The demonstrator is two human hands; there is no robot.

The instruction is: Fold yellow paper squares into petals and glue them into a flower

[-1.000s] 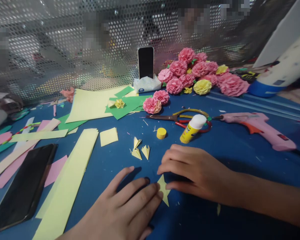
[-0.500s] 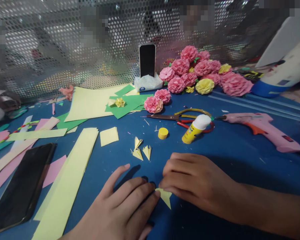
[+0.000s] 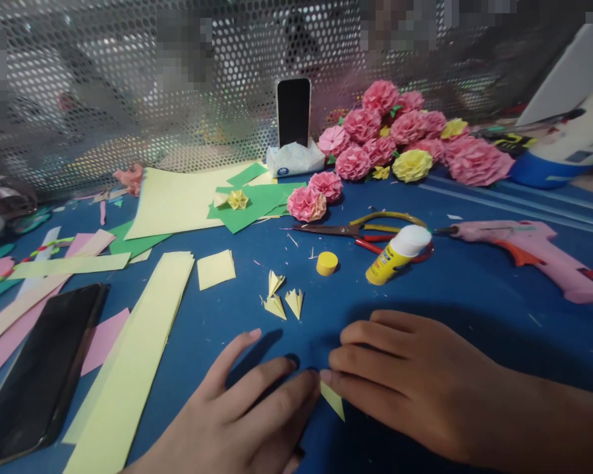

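A small folded piece of pale yellow paper (image 3: 333, 400) lies low at the table's front, one pointed end showing between my hands. My left hand (image 3: 257, 408) holds its left side with bent fingers, the little finger stretched away. The fingertips of my right hand (image 3: 400, 375) press on its upper right edge, fingers held together. My fingers hide most of the paper. Just beyond are several small folded yellow paper pieces (image 3: 294, 303). A stack of yellow paper squares (image 3: 216, 269) sits to their left, and a yellow cap (image 3: 327, 263) to their right.
An uncapped glue stick (image 3: 390, 263) stands beside scissors (image 3: 336, 230). A pink glue gun (image 3: 518, 243) lies right. Pink and yellow paper flowers (image 3: 363, 125) are piled behind. Yellow strips (image 3: 133, 355) and a dark phone (image 3: 39, 375) lie left; another phone (image 3: 293, 112) stands against a perforated metal screen (image 3: 217, 125).
Less of the yellow paper shows between my fingers. My right hand has shifted slightly right and flattened its fingers; the view has moved a little.
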